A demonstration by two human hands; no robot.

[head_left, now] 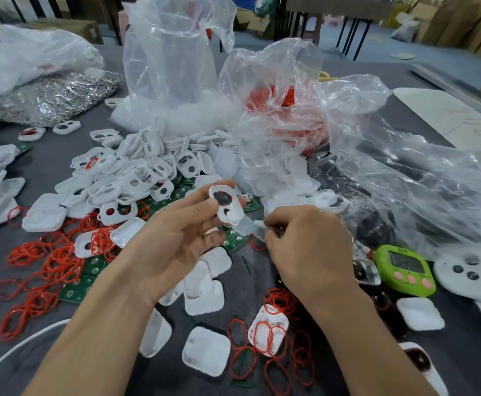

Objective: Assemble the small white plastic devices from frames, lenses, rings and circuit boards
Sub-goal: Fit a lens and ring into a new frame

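Observation:
My left hand [176, 238] holds a white frame [226, 205] upright between thumb and fingers; a dark round opening edged in red shows in it. My right hand [305, 247] is just right of it, fingers curled, pinching a small clear plastic lens piece [249, 227] that sits under the frame's lower edge. A heap of white frames [136, 172] lies behind my left hand. Red rings [53, 264] are scattered at left and red rings [279, 304] at front. Green circuit boards [76, 290] lie among the rings.
Clear plastic bags [173, 75] stand at the back, one bag with red rings [279, 101] inside. White flat covers [205, 350] lie near the front edge. A green timer [405, 270] and a white device [468, 270] sit at right. A bag of metal clips [56, 95] lies far left.

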